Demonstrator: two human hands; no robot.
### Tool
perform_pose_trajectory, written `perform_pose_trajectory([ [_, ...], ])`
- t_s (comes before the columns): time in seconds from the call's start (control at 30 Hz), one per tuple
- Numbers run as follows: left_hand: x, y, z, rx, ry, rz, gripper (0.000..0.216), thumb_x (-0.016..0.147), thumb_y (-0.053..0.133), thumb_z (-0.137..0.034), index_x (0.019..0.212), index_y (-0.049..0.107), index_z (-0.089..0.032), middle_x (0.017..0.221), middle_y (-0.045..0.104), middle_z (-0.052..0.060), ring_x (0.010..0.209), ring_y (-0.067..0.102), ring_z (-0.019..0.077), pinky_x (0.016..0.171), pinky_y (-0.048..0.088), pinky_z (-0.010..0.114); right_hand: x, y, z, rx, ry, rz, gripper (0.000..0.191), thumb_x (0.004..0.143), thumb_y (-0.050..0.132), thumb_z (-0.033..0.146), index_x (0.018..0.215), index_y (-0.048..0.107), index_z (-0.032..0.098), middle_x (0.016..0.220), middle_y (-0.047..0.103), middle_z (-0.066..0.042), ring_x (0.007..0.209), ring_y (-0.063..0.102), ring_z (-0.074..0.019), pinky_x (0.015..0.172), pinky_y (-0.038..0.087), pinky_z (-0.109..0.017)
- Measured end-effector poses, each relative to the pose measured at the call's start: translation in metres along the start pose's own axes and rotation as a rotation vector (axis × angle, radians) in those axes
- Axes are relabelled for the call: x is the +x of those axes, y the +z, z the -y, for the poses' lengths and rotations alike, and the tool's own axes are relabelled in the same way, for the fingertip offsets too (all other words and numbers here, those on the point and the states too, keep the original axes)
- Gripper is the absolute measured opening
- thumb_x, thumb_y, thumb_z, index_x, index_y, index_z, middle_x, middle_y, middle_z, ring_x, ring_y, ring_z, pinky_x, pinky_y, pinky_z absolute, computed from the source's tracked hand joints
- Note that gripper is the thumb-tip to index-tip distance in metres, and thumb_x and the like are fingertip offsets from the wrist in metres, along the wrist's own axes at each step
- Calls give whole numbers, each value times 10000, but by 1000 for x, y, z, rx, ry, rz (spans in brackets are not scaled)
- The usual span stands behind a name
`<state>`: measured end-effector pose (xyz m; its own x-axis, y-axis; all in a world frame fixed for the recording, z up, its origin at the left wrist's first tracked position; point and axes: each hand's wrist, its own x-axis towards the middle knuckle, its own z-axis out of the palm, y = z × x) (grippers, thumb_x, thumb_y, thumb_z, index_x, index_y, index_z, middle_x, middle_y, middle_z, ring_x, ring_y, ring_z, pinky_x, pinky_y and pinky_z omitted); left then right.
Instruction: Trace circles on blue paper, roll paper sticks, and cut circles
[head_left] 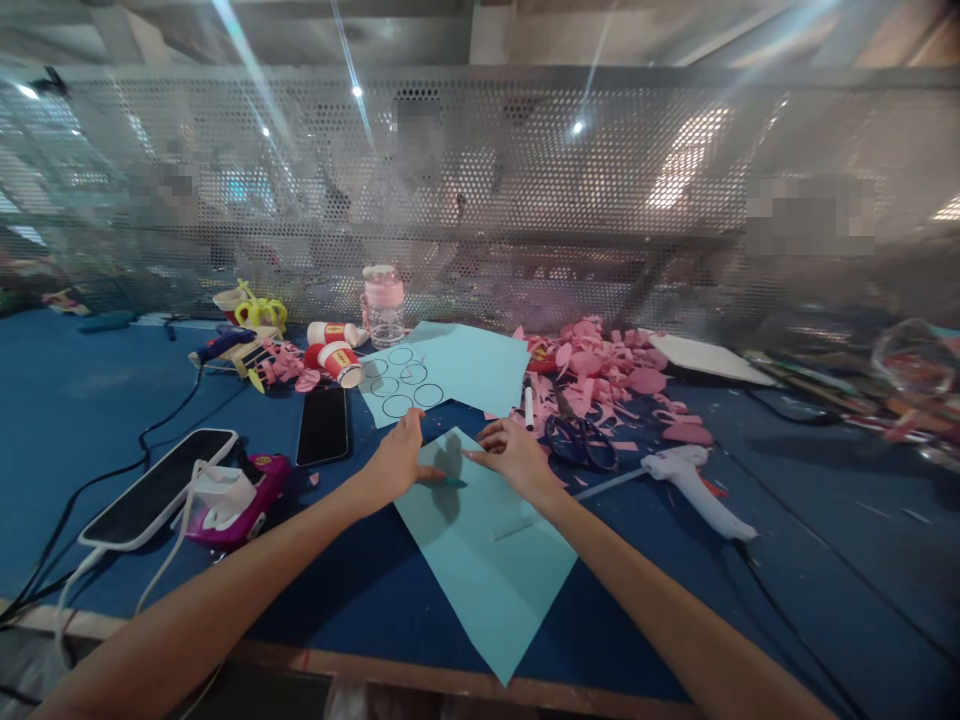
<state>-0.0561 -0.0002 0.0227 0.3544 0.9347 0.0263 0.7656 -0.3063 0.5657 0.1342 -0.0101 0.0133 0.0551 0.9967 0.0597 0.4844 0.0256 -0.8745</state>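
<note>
A light blue sheet of paper (499,575) lies at an angle on the blue table in front of me, one corner reaching over the front edge. My left hand (397,462) is at its upper left side, thumb stretched over the paper and fingers spread. By that thumb's tip is a small dark teal shape (454,482) that I cannot make out. At the upper right side, my right hand (517,460) has loosely bent, parted fingers over the edge. Beyond are more light blue sheets (480,355), one with several circles drawn on it.
A white glue gun (694,485) lies right, its glue stick running under my right wrist. Scissors (581,443), a marker (529,408) and pink scraps (592,365) are beyond. Leftward are phones (322,425), a magenta power strip (259,500), paper cups (341,363) and a bottle (384,305).
</note>
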Motion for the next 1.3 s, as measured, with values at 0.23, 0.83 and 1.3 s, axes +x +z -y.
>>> perform_pose_trajectory([
  [0.23,3,-17,5,112,88,-173,721,628,737,-372,1168,337,-112,997,498,112,958,498,272,843,393,401,3,3,-4,300,-61,-16,400,479,772,280,750,491,190,731,661,-37,677,629,-162,634,478,-284],
  [0.83,54,-78,-18,68,295,357,604,654,694,-366,1192,521,-154,1098,638,74,999,586,198,814,412,233,0,0,-3,489,-90,-27,467,467,795,361,789,501,195,724,683,-28,623,618,-149,598,462,-273],
  [1.3,61,-63,-14,-25,333,290,296,683,629,-336,919,678,-165,780,678,18,685,585,139,584,371,192,-4,-6,5,543,-55,-53,458,466,795,358,784,498,216,759,700,-29,667,650,-174,614,488,-288],
])
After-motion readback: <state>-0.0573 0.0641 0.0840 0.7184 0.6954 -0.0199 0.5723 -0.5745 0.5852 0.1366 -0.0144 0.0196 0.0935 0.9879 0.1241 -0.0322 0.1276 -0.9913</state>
